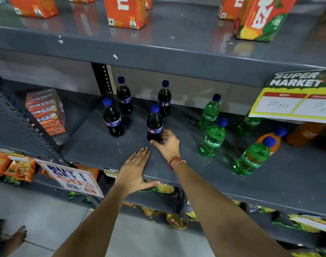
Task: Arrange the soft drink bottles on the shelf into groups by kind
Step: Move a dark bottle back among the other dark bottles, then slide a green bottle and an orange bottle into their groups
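Cola bottles [154, 124], four, stand upright at shelf [106, 149] centre-left; green Sprite bottles [213, 139] grouped toward its right end. Right hand [166, 143] wraps the base of the front cola bottle. Left hand [135, 172] open, flat on the shelf's front edge.

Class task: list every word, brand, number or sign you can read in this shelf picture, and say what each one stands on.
"Sprite": green bottles
"SUPER MARKET": yellow shelf tag
"BUY 1 GET 1 50% OFF": white sign
Handwritten prices on the yellow shelf tag: too blurred to be sure.
Dark cola bottles' labels, orange juice cartons: print cut off or too small.
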`<state>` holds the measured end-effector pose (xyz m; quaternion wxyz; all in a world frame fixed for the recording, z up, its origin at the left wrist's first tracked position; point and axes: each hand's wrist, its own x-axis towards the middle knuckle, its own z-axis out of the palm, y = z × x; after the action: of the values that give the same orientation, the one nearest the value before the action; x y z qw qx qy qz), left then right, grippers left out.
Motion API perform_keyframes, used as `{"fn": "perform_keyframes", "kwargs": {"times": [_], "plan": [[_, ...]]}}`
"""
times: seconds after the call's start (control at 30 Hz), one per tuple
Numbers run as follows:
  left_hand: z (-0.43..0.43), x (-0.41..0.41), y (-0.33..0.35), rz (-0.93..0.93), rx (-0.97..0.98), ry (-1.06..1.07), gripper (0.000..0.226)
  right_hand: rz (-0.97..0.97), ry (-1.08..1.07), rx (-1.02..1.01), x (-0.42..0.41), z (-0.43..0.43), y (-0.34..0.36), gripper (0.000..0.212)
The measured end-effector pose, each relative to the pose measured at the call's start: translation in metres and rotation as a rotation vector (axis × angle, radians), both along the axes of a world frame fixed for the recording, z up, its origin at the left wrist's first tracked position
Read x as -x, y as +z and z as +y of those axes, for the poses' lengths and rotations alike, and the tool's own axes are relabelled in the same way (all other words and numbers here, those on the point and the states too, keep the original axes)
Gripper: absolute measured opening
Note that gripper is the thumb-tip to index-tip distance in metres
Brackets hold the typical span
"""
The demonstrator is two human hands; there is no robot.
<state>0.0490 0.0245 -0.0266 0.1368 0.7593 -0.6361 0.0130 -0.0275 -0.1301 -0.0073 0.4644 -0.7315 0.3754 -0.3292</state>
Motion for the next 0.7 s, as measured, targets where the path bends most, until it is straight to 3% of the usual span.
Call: {"fn": "perform_keyframes", "kwargs": {"times": [0.13,0.37,0.57,0.7], "plan": [[0.004,0.002,0.006,0.055,0.047,-0.066,0.101,0.032,-0.022,0.043,0.023,0.0,0.006,0.052],[-0.034,0.06,0.018,0.104,0.159,-0.162,0.063,0.035,-0.194,0.192,0.132,0.018,0.004,0.025],[-0.078,0.137,0.014,0.059,0.123,-0.35,0.063,0.048,-0.393,0.194,0.239,0.018,0.001,0.016],[-0.098,0.178,0.008,0.004,0.035,-0.384,0.078,0.08,-0.529,0.172,0.289,-0.003,0.008,0.013]]}}
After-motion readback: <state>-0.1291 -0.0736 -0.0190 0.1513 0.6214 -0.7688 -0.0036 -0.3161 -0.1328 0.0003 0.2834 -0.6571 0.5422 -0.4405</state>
